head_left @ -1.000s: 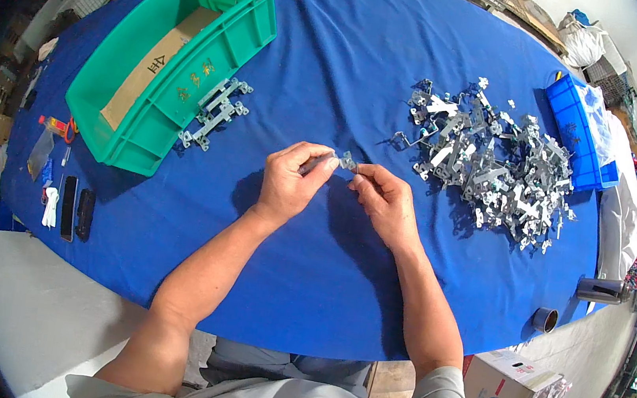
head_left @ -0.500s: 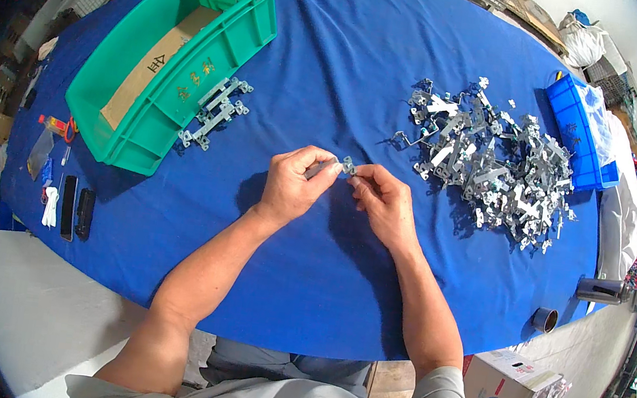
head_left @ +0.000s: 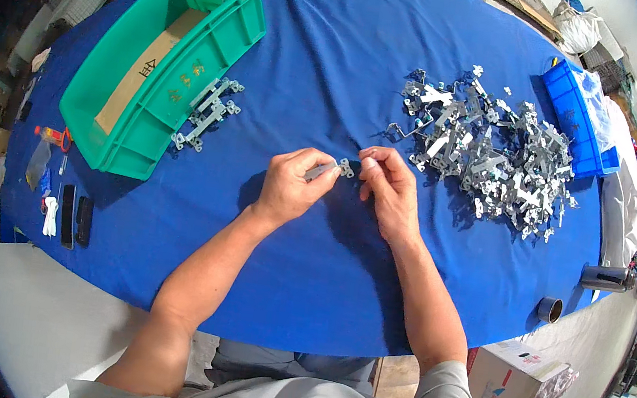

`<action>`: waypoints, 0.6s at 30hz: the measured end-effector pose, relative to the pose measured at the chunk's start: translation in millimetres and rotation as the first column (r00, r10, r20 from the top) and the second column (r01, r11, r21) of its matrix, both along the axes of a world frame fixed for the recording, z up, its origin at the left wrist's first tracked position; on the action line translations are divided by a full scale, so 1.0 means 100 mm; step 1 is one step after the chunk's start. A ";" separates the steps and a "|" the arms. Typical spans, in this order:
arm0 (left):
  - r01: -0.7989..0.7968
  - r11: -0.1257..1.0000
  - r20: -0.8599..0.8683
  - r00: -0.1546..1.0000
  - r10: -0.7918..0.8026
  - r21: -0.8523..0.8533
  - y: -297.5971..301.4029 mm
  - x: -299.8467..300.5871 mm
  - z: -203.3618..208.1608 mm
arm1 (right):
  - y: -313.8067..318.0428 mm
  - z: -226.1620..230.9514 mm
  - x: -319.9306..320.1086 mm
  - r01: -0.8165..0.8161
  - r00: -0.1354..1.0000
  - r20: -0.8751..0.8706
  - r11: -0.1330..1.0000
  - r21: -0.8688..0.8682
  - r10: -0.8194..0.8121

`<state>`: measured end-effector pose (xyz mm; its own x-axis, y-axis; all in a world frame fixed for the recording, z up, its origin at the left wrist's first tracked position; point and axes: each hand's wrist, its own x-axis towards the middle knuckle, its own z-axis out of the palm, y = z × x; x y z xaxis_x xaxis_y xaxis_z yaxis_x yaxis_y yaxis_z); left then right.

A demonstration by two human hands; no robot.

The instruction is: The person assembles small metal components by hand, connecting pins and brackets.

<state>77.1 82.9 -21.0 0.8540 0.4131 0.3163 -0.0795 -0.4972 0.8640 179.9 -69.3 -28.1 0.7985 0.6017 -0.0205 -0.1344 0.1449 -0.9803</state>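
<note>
Head view showed the bracket (head_left: 345, 168) above the desk (head_left: 291, 291), clamped in the left hand's (head_left: 291, 184) fingers, which hid its near end, while its long axis pointed rightward to the right hand (head_left: 391, 190), whose fingers, apart or pinching something small, I could not tell.

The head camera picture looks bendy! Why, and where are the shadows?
Head view: the fisheye lens curves the edges of the blue cloth, and the corners are black; head view again: shadows lie left of the left hand and below the right hand, while the metal pile gleams whitish in places.
</note>
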 end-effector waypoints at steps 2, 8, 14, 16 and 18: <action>-0.058 0.998 0.111 0.992 0.060 -0.019 -0.01 0.02 -0.03 | -0.04 0.05 0.02 -0.042 0.999 -0.009 0.996 -0.076 0.042; -0.111 0.987 0.078 0.990 0.120 -0.116 0.01 -0.02 0.00 | -0.02 0.12 -0.04 -0.126 0.971 0.147 0.931 -0.342 0.186; -0.070 0.991 0.061 0.995 0.077 -0.114 0.01 -0.01 -0.01 | -0.03 0.03 -0.03 -0.101 0.947 0.258 0.938 -0.333 0.194; -0.079 0.994 0.087 0.993 0.085 -0.069 0.00 0.00 -0.02 | -0.04 -0.01 -0.01 -0.068 0.918 0.348 0.940 -0.334 0.190; -0.092 0.996 0.111 0.989 0.094 -0.023 0.00 0.00 -0.02 | -0.02 0.00 -0.03 -0.037 0.882 0.433 0.943 -0.331 0.187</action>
